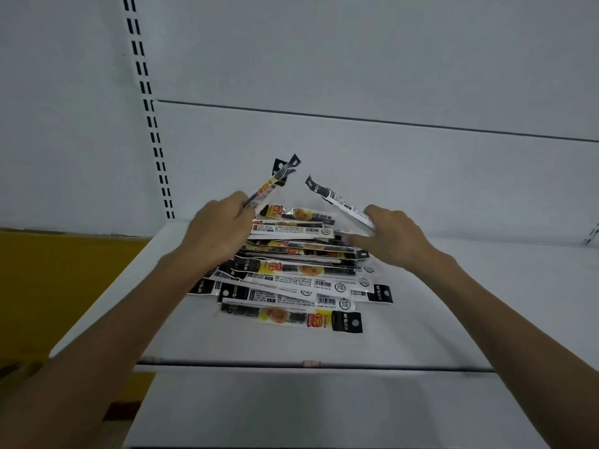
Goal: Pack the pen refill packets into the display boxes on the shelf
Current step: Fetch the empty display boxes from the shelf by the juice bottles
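As the packets lie now: a loose pile of long, flat plastic pen refill packets (291,277), printed black, white and yellow, sits crisscrossed on the white metal shelf (227,345), towards its back; no display boxes are in view.
Step in hand: gathering, by my reading. Packets are taken off the pile and collected before any boxing.
Left hand (220,225): fingers (238,202) curled round a small bundle of packets (275,179), gripped at its lower end, with the black hanger tabs pointing up and clear of the pile.
Right hand (393,236): thumb and fingers (356,238) pinch a single white-backed packet (340,202) by one end. It tilts up to the left, its tip near the bundle's but apart. The forefinger reaches over the pile's top; I cannot tell whether it touches.
Next move calls for: probably laying the single packet against the bundle with tabs aligned, then reaching a box, which must lie outside this view.
Behind: pale grey back panel (356,76) and slotted upright (152,124).
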`<action>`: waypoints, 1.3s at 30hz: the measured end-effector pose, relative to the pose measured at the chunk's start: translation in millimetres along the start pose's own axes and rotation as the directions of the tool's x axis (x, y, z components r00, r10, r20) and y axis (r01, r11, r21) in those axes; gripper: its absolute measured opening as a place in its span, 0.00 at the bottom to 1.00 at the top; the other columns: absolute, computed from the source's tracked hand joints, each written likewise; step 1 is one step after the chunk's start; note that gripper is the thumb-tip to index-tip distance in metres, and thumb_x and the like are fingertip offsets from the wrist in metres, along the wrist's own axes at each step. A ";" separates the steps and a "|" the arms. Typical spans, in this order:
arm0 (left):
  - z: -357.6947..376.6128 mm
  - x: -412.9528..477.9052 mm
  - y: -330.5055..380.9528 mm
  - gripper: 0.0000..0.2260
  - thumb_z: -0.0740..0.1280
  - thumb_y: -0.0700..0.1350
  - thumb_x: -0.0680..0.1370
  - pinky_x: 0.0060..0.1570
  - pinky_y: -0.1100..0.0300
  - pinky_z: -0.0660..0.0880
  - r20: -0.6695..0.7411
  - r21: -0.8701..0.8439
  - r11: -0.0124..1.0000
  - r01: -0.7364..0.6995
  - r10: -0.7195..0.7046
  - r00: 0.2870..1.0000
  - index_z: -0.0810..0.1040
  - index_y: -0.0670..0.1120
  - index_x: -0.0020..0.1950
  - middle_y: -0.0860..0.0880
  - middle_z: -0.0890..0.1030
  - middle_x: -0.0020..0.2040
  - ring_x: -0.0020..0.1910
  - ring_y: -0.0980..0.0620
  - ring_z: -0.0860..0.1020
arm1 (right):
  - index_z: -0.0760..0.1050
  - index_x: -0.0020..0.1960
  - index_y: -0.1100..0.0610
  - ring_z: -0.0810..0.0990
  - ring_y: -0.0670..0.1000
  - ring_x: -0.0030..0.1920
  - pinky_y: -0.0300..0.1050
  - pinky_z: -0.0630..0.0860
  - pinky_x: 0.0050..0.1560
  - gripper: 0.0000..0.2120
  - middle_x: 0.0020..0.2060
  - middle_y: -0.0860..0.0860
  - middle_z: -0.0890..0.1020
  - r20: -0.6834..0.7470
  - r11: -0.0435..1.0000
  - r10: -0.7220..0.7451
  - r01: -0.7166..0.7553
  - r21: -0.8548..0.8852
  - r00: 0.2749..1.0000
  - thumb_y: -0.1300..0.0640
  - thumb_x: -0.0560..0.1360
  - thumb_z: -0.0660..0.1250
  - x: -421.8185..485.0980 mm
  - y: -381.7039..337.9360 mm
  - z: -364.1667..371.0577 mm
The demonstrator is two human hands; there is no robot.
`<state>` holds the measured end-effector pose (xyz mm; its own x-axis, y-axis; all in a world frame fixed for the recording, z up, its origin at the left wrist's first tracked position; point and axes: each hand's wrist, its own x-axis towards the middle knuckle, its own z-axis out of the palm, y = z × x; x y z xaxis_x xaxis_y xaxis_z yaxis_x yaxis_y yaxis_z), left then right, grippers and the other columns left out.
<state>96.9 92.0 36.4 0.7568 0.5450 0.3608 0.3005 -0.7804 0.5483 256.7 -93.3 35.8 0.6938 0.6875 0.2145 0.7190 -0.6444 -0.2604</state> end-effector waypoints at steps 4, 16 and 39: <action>2.5 -16.3 4.9 0.15 0.61 0.57 0.75 0.29 0.59 0.61 -0.032 0.079 0.991 -0.108 0.111 0.993 0.71 0.46 0.39 0.48 0.73 0.31 0.30 0.51 0.69 | 0.68 0.50 0.56 0.72 0.54 0.37 0.43 0.65 0.31 0.07 0.39 0.52 0.74 0.018 0.999 0.036 -0.035 -0.023 0.999 0.53 0.77 0.60 -10.3 6.4 4.8; 106.6 -27.4 146.5 0.19 0.58 0.41 0.78 0.43 0.59 0.67 0.255 -0.072 0.735 -0.674 0.667 0.700 0.67 0.49 0.69 0.47 0.67 0.53 0.46 0.53 0.66 | 0.68 0.55 0.56 0.72 0.59 0.43 0.47 0.67 0.42 0.09 0.42 0.55 0.74 -0.175 0.879 0.452 -0.470 -0.076 0.875 0.56 0.77 0.54 -125.4 129.2 -51.7; 392.2 -152.2 586.6 0.08 0.57 0.43 0.79 0.44 0.51 0.73 0.344 -0.384 0.454 -0.804 0.878 0.332 0.70 0.48 0.57 0.49 0.75 0.46 0.46 0.47 0.74 | 0.71 0.48 0.57 0.76 0.58 0.40 0.47 0.68 0.35 0.11 0.39 0.56 0.77 -0.362 0.521 0.776 -0.848 -0.093 0.517 0.51 0.78 0.56 -439.2 527.1 -220.8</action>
<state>385.6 -569.0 7.2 0.7148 -0.6101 0.3417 -0.6949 -0.6747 0.2489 340.0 -808.8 12.2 0.9312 -0.2661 0.2490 -0.2101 -0.9503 -0.2297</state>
